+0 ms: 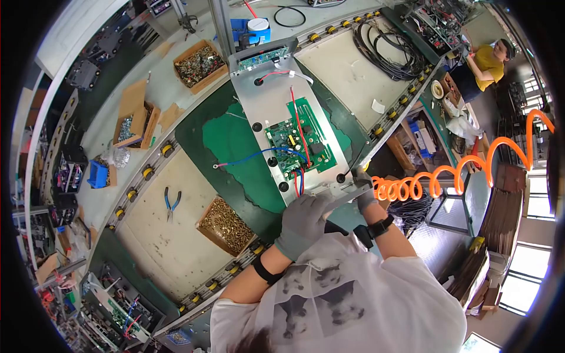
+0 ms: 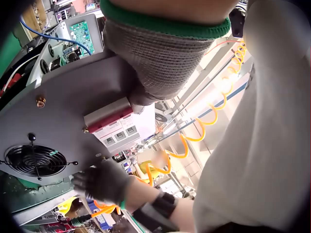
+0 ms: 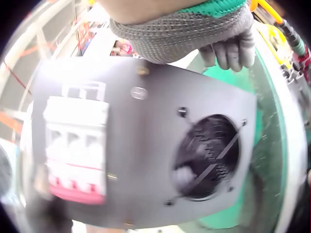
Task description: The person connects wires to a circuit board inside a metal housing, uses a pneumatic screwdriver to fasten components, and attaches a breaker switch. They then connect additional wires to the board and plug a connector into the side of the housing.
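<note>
In the head view, a long metal chassis (image 1: 253,94) carries a green circuit board (image 1: 306,138) with red and blue wires. At its near end stands a grey end panel (image 1: 347,199), with a round fan grille (image 2: 35,161) and a white-and-red three-pole circuit breaker (image 3: 77,145) on its face. My gloved left hand (image 1: 303,226) grips the panel at the breaker end, its fingertips mostly hidden in the left wrist view. My gloved right hand (image 1: 366,200) holds the panel's edge on the fan side, fingers (image 3: 233,53) bent behind it.
A box of brass fasteners (image 1: 226,226) and blue-handled pliers (image 1: 172,203) lie to the left. An orange coiled air hose (image 1: 435,182) stretches away on the right. Roller rails (image 1: 147,172) border the line. Black cable (image 1: 385,53) is coiled beyond; another person (image 1: 488,65) is at far right.
</note>
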A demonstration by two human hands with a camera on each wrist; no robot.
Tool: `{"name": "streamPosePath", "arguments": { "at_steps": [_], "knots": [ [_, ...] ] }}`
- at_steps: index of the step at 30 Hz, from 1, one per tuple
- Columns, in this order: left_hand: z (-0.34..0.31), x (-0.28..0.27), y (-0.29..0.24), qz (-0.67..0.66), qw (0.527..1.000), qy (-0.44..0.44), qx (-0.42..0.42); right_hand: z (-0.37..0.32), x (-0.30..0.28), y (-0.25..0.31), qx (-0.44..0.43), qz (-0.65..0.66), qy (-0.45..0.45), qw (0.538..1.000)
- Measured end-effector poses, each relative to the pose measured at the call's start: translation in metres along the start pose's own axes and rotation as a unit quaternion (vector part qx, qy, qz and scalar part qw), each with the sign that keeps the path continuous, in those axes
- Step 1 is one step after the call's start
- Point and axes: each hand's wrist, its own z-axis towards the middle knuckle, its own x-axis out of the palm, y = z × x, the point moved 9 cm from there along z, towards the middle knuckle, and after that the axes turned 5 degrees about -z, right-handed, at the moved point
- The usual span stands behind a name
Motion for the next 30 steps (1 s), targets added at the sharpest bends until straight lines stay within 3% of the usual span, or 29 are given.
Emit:
{"name": "streamPosePath", "arguments": {
  "at_steps": [1, 6, 8, 9, 11, 12, 15, 17, 19, 21, 23, 25, 26, 28, 30],
  "knots": [
    [0.001, -0.002, -0.003, -0.002, 1.000, -0.002, 0.002, -0.012, 0.010, 0.026, 0.051, 0.218, 0.027, 0.974],
    [0.014, -0.017, -0.015, 0.015, 0.999, 0.029, -0.017, -0.018, 0.033, 0.150, -0.047, 0.110, 0.150, 0.981],
    [0.023, -0.015, -0.016, -0.040, 0.983, 0.157, -0.085, -0.029, 0.043, 0.178, -0.079, 0.091, 0.209, 0.970],
    [0.026, -0.015, -0.011, -0.035, 0.984, 0.156, -0.085, -0.035, 0.045, 0.190, -0.081, 0.094, 0.214, 0.969],
    [0.038, -0.033, 0.000, -0.059, 0.995, 0.031, -0.069, -0.065, 0.065, 0.216, -0.145, -0.084, 0.308, 0.937],
    [0.046, -0.039, 0.005, -0.063, 0.994, -0.008, -0.091, -0.072, 0.071, 0.226, -0.175, -0.120, 0.305, 0.929],
    [0.064, -0.044, 0.015, -0.073, 0.989, -0.055, -0.116, -0.091, 0.085, 0.234, -0.193, -0.186, 0.340, 0.901],
    [0.068, -0.037, 0.024, -0.077, 0.988, -0.060, -0.120, -0.096, 0.089, 0.233, -0.188, -0.165, 0.332, 0.910],
    [0.069, -0.035, 0.022, -0.094, 0.991, -0.086, -0.048, -0.096, 0.088, 0.234, -0.211, -0.251, 0.288, 0.900],
    [0.068, -0.033, 0.024, -0.076, 0.993, -0.081, -0.048, -0.098, 0.090, 0.238, -0.249, -0.277, 0.254, 0.893],
    [0.067, -0.030, 0.033, -0.082, 0.990, -0.069, -0.091, -0.103, 0.093, 0.248, -0.288, -0.302, 0.219, 0.882],
    [0.061, -0.021, 0.043, -0.094, 0.986, -0.068, -0.120, -0.119, 0.097, 0.270, -0.399, -0.357, 0.154, 0.830],
    [0.058, -0.020, 0.049, -0.104, 0.981, -0.066, -0.147, -0.119, 0.100, 0.270, -0.398, -0.360, 0.157, 0.829],
    [0.055, -0.023, 0.052, -0.140, 0.975, -0.065, -0.162, -0.126, 0.105, 0.277, -0.465, -0.390, 0.127, 0.785],
    [0.051, -0.024, 0.060, -0.179, 0.966, -0.064, -0.176, -0.116, 0.106, 0.276, -0.451, -0.418, 0.126, 0.778]
  ]
}}
